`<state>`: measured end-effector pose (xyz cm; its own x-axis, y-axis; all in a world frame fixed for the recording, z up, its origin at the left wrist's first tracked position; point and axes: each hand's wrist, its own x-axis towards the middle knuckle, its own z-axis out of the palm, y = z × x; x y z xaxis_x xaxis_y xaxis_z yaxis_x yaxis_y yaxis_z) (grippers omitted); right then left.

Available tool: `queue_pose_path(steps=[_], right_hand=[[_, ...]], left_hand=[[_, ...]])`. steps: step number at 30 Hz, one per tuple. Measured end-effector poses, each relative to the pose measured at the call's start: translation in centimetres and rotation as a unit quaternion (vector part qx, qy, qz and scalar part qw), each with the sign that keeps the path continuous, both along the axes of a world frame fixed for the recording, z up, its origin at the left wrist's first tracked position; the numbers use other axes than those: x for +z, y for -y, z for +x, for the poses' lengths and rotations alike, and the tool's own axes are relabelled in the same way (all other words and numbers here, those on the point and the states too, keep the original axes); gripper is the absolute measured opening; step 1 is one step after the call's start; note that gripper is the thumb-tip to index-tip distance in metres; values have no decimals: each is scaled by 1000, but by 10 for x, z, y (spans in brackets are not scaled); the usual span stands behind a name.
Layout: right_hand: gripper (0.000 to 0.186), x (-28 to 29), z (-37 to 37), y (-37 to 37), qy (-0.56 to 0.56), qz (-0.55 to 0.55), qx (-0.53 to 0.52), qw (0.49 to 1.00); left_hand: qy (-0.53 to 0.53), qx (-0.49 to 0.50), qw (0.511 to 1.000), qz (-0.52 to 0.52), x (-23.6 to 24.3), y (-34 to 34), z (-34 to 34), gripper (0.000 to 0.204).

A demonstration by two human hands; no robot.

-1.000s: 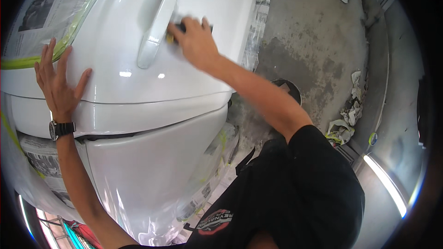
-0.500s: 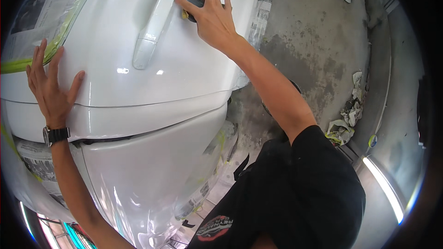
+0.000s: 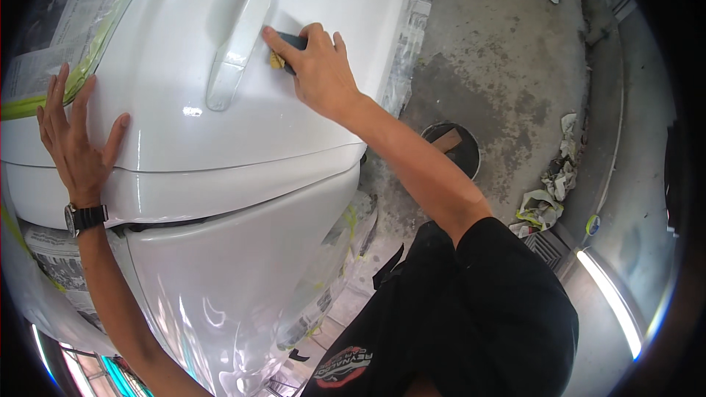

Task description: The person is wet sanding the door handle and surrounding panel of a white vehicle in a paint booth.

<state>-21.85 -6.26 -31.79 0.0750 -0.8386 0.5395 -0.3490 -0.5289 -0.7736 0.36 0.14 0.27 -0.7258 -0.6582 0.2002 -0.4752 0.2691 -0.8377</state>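
Note:
A glossy white car door (image 3: pixel 169 129) lies in front of me, with a white door handle (image 3: pixel 237 51) in its upper part. My right hand (image 3: pixel 321 73) is closed on a dark grey sanding pad (image 3: pixel 296 42) with a yellow bit at its edge, pressed to the door just right of the handle. Its thumb and palm side hide part of the pad. My left hand (image 3: pixel 77 136) lies flat on the white bodywork, fingers spread, its fingertips by the green masking tape (image 3: pixel 82 84). A black-strapped watch (image 3: pixel 87 216) is on that wrist.
Newspaper masking (image 3: pixel 44 44) covers the window, and more paper (image 3: pixel 412 37) lines the door's right edge. A dark bucket (image 3: pixel 467 158) with a brown piece in it stands on the stained floor. Crumpled paper (image 3: pixel 560 176) lies along the wall, beside a floor grate (image 3: pixel 548 248).
My right hand has slid the pad nearer to me and slightly left along the handle. The bucket, mostly hidden behind my forearm before, now shows. My left hand stays nearly still.

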Motion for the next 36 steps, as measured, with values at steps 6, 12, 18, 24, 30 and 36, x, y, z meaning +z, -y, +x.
queue_pose_path(steps=[6,12,18,24,30,36], right_hand=[[63,-5,-8,-1,-36,-31,-5,999],[74,-10,-10,18,-56,-11,-65,996],[70,3,10,-22,27,43,6,999],[72,-4,20,-34,53,36,24,998],[74,-6,2,11,49,25,-55,997],[71,-3,13,-6,47,42,-10,998]], left_hand=[[2,6,1000,-2,0,-2,1,68],[3,-1,1000,-3,-1,-2,-2,67],[5,21,1000,-10,1,0,3,67],[-3,3,1000,-8,0,-1,0,67],[13,21,1000,-9,1,-2,1,67],[20,21,1000,-6,4,-2,2,66]])
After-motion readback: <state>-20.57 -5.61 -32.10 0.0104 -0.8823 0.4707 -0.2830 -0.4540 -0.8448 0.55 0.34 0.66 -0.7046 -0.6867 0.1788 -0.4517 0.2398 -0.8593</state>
